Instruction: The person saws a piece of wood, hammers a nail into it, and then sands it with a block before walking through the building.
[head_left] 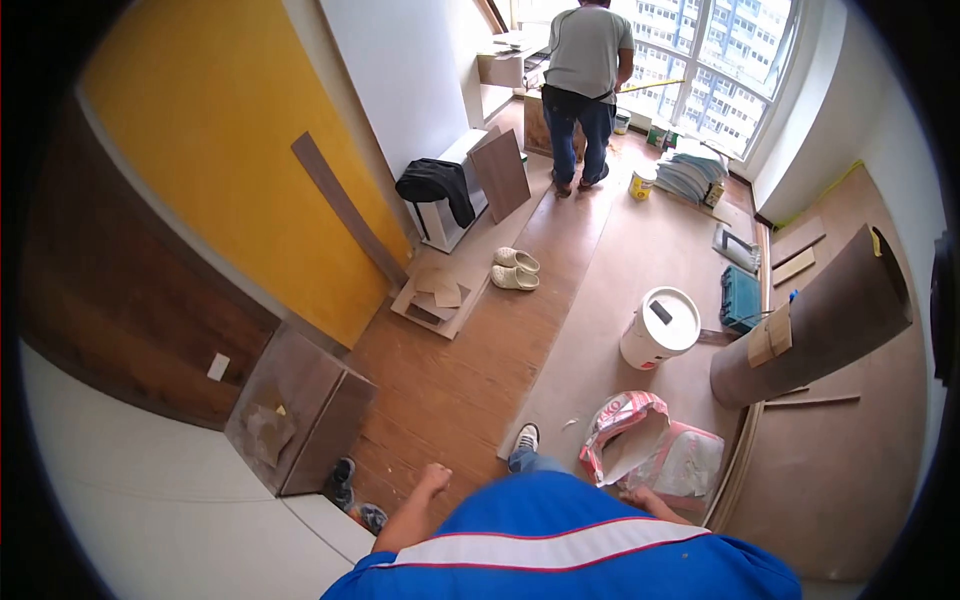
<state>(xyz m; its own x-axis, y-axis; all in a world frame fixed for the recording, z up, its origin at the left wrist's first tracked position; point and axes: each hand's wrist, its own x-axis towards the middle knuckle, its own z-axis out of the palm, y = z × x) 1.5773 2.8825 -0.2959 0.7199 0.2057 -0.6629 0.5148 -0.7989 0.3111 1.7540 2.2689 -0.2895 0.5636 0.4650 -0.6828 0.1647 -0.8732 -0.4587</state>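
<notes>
My left hand hangs over the brown wood floor, its fingers curled in and nothing visible in them. Close by on the left are a pair of dark shoes and a brown cabinet box with scraps on its top. My right hand is low beside my blue shirt, mostly hidden, so its fingers cannot be made out. It is nearest to an open white and pink bag lying on the floor. My shoe shows in front of me.
A white bucket, a large brown roll and a teal tool case stand at the right. Cream clogs and scrap boards lie ahead. Another person stands near the window, back turned. A plank leans on the yellow wall.
</notes>
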